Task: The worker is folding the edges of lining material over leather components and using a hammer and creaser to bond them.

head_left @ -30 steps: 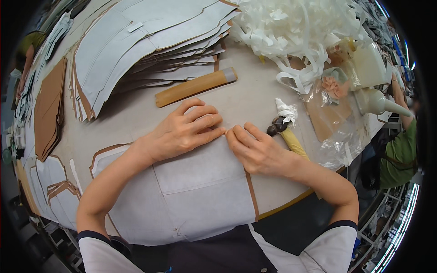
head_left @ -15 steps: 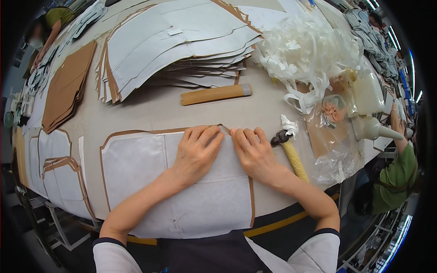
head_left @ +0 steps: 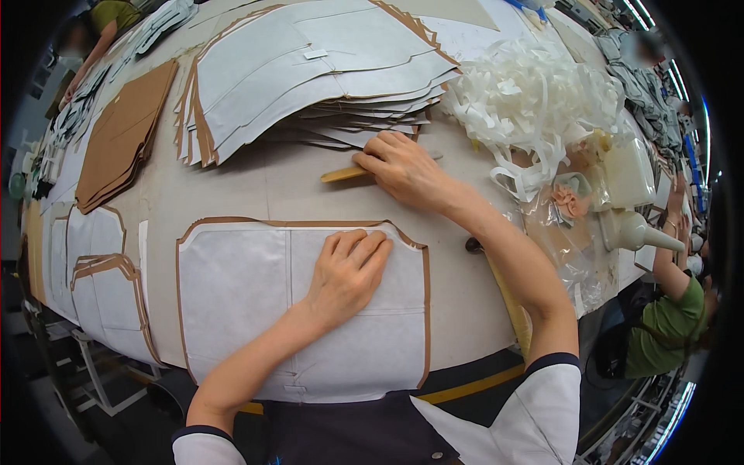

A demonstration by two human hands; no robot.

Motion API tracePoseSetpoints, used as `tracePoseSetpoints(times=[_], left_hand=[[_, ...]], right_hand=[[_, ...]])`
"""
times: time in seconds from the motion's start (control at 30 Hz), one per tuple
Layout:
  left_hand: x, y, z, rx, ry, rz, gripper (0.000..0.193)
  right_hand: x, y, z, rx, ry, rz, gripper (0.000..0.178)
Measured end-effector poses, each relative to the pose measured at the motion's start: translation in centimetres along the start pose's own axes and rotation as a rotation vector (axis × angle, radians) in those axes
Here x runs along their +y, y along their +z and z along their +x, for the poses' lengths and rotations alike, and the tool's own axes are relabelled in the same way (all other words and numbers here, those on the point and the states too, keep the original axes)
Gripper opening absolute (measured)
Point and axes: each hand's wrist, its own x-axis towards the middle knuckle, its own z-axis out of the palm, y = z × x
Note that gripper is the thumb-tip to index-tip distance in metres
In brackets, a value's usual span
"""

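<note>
A pale grey panel with brown edges (head_left: 240,310) lies before me, its near end against my dark apron. My left hand (head_left: 349,267) rests on it, fingers bent, fingertips close to the far edge by the right corner; it holds nothing. Beyond the panel, my right hand (head_left: 407,169) is closed around a flat tan bar (head_left: 345,175), whose left end sticks out from under the fingers. The bar is partly hidden by the hand. Under my right forearm shows a hammer with a yellow-wrapped handle (head_left: 511,310); most of its dark head is covered.
A tall stack of grey panels (head_left: 310,70) stands at the far middle. Brown sheets (head_left: 128,132) and smaller edged pieces (head_left: 108,302) lie left. To the right are a heap of white strips (head_left: 535,93), clear plastic bags and a pale bottle (head_left: 624,231). Other people work at both sides.
My right hand has left the panel's far edge, reached forward and taken hold of the tan bar, which is now tilted. My left hand stays on the panel, slightly farther right.
</note>
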Motion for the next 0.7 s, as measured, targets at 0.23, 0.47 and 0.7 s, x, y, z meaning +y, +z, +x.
tracePoseSetpoints(times=[0.23, 0.47, 0.7], left_hand=[[-0.2, 0.0, -0.5, -0.005, 0.021, 0.068, 0.047], [-0.1, 0.1, -0.5, -0.024, 0.031, 0.099, 0.051], [-0.1, 0.1, -0.2, -0.065, 0.029, 0.087, 0.054]], right_hand=[[-3.8, -7.5, -2.7, -0.349, 0.418, 0.119, 0.034], [-5.6, -9.9, -7.7, -0.424, 0.25, -0.078, 0.043], [-3.7, -9.5, -7.2, -0.368, 0.054, -0.093, 0.044]])
